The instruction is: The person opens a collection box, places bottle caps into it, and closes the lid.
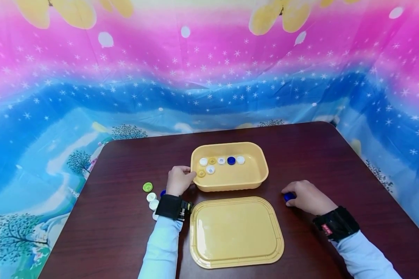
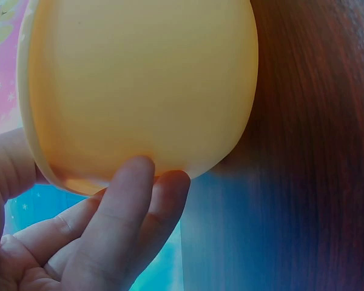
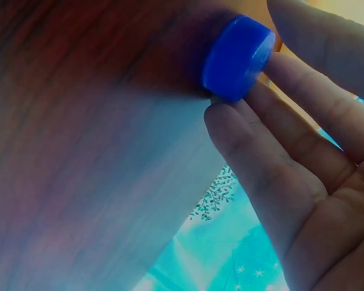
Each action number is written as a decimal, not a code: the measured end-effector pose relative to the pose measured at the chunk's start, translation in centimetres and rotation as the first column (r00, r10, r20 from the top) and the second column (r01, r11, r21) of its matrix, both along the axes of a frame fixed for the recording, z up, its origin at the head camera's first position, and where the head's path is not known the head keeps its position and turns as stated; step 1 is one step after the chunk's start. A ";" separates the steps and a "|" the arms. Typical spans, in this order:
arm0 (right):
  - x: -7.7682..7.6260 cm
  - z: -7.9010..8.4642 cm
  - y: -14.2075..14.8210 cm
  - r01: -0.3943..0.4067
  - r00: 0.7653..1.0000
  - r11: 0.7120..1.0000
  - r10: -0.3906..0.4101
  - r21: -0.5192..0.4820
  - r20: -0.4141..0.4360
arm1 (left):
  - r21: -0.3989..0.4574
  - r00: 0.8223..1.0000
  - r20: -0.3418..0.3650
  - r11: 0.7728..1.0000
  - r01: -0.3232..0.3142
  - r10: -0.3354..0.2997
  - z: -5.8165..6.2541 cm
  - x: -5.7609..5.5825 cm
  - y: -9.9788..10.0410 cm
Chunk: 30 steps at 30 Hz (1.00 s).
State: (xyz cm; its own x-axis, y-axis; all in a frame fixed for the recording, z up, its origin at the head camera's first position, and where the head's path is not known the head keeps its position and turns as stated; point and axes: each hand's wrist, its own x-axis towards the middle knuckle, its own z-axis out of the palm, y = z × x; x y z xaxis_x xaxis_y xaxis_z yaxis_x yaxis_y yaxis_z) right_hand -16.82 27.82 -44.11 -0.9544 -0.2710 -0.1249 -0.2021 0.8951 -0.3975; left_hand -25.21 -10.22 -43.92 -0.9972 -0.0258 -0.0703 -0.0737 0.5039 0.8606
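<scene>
A yellow plastic box stands on the table with two rows of bottle caps inside: white, yellow and one dark blue cap. My left hand grips the box's left end; in the left wrist view, fingers press the outside of its wall and the thumb is at the rim. To the right of the box, my right hand holds a blue bottle cap at its fingertips, low over or on the table. Which of the two I cannot tell.
A yellow lid lies flat in front of the box. Left of my left forearm are a green cap, several white caps and a blue cap, partly hidden by the wrist. A patterned cloth hangs behind the table.
</scene>
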 end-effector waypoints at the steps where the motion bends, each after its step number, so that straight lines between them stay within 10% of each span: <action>1: 0.0 0.0 0.0 0.000 1.000 1.000 0.000 0.003 -0.005 | 0.000 1.000 -0.001 1.000 0.001 -0.001 0.0 0.0 0.0; 30: 0.4 -0.3 -0.9 0.015 0.997 0.999 -0.011 0.051 -0.073 | -0.015 1.000 0.028 1.000 -0.012 0.013 -0.1 -0.1 -0.1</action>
